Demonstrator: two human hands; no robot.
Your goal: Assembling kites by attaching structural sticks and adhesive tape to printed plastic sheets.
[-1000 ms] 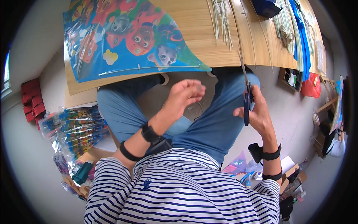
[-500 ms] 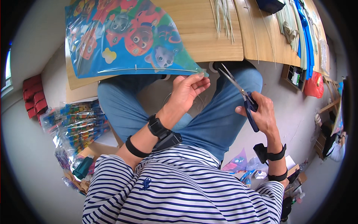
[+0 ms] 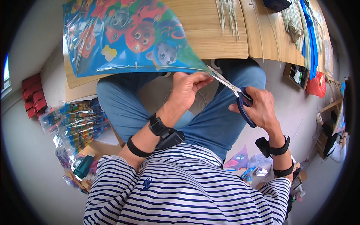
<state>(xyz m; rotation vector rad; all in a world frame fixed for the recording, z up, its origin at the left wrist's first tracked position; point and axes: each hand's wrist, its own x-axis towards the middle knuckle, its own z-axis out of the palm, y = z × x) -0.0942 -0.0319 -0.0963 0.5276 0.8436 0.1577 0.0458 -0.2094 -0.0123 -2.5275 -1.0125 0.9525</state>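
A colourful kite sail of thin printed plastic, with cartoon animals on blue and green, lies over the near left part of the wooden table. Along its near edge runs a thin pale rod. My left hand pinches the sail's right corner between thumb and fingers, just past the table edge. My right hand grips dark-handled scissors. Their blades reach that corner beside my left fingertips; whether the plastic lies between them I cannot make out.
Thin pale rods and blue strips lie farther right on the table. A red plastic bag hangs or rests past its right end. Shiny printed packets are heaped at left, near stacked red bundles. Another person shows at far right.
The scissors have moved left to the corner of the kite sail, and their blades are closer to my left fingers. My left hand keeps its pinch there.
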